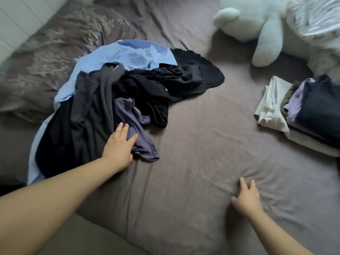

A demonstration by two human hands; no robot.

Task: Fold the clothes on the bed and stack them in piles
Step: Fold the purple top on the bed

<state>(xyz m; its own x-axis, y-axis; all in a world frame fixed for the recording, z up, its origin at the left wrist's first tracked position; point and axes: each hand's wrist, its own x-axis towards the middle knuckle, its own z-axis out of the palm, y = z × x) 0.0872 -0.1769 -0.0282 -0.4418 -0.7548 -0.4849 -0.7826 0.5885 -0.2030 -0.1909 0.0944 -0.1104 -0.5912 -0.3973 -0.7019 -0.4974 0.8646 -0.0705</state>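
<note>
A heap of unfolded clothes lies on the left half of the bed: black and dark grey garments over a light blue shirt. At its near edge is a crumpled blue-grey top. My left hand reaches into the heap with straight fingers resting on that top and the dark garment beside it. My right hand rests flat on the bare sheet, fingers spread, holding nothing. A stack of folded clothes in white, lilac and navy sits at the right edge.
A patterned brown pillow lies at the back left. A large white plush toy and a floral duvet sit at the back right. Wrinkled brown sheet spreads between heap and stack. The bed's near edge runs along the bottom left.
</note>
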